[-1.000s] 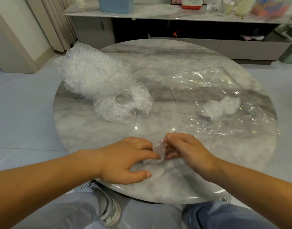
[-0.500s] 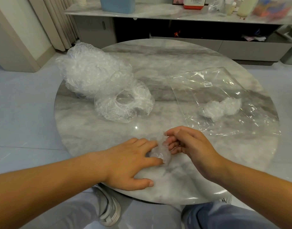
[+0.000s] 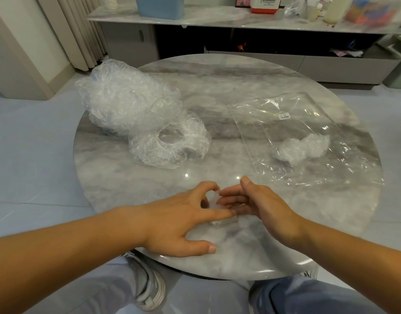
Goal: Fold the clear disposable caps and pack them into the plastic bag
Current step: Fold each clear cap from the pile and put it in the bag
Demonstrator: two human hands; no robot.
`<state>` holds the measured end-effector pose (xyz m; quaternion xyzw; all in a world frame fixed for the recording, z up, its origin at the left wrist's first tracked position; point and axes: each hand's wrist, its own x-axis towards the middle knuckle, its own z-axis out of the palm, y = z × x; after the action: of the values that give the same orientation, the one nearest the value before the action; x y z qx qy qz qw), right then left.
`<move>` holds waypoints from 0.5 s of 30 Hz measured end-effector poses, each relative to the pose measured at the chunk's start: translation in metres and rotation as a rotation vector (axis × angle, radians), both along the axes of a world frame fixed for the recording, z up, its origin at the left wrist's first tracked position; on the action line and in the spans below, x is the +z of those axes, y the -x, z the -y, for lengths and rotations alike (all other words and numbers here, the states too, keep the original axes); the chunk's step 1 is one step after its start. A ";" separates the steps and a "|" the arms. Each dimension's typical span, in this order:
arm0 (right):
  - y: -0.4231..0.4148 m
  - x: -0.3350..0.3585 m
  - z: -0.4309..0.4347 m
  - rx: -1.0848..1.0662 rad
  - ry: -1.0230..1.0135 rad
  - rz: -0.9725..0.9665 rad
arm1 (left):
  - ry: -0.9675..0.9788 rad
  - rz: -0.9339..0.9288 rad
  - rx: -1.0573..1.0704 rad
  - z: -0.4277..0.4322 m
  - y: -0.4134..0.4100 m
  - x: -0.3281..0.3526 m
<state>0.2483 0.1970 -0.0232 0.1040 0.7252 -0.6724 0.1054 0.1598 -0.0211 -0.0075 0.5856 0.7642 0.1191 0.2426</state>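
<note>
A small folded clear cap (image 3: 212, 200) lies on the round marble table (image 3: 229, 87) near its front edge, between my two hands. My left hand (image 3: 183, 220) is spread on the table, its index finger arched over the cap and its middle finger stretched along the cap's near side. My right hand (image 3: 259, 207) stands on its edge just right of the cap, fingers relaxed, fingertips at the cap, thumb up. The clear plastic bag (image 3: 292, 114) lies flat at the right with folded caps (image 3: 300, 148) inside.
A pile of unfolded clear caps (image 3: 124, 103) sits at the table's back left, with one open cap (image 3: 172, 143) in front of it. A low marble-topped cabinet (image 3: 217, 21) with boxes and bottles stands behind. My knees are under the front edge.
My right hand has let go of the cap and opened, thumb raised. My left index finger has lifted into an arch over the cap. The cap is now a tighter wad.
</note>
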 end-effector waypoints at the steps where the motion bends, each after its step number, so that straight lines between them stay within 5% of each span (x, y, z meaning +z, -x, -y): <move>1: 0.000 0.001 0.000 0.032 -0.029 0.013 | -0.068 0.011 0.015 0.002 0.001 0.002; 6: -0.009 0.004 0.003 0.230 -0.134 -0.017 | -0.272 -0.264 0.085 0.004 0.007 0.000; 15: -0.027 -0.005 -0.006 0.478 -0.665 -0.251 | -0.119 -0.416 -0.015 0.005 0.016 -0.015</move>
<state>0.2749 0.2029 -0.0286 -0.1212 0.9136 -0.3660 0.1296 0.1442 -0.0259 -0.0220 0.6167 0.7849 0.0388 0.0456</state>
